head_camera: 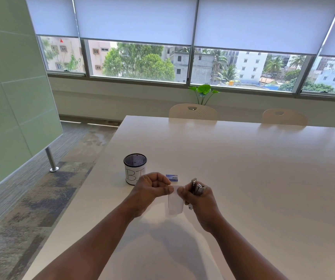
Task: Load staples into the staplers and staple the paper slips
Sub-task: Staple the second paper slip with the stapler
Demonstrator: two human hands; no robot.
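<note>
Pinching a thin white paper slip (175, 203), left hand (152, 188) faces right hand (201, 201) (gripping metal stapler (197, 187)).

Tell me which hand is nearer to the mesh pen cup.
Left. The left hand pinches the paper slip just right of and in front of the mesh pen cup, almost overlapping it. The right hand, holding the stapler, is farther right, beyond the slip.
</note>
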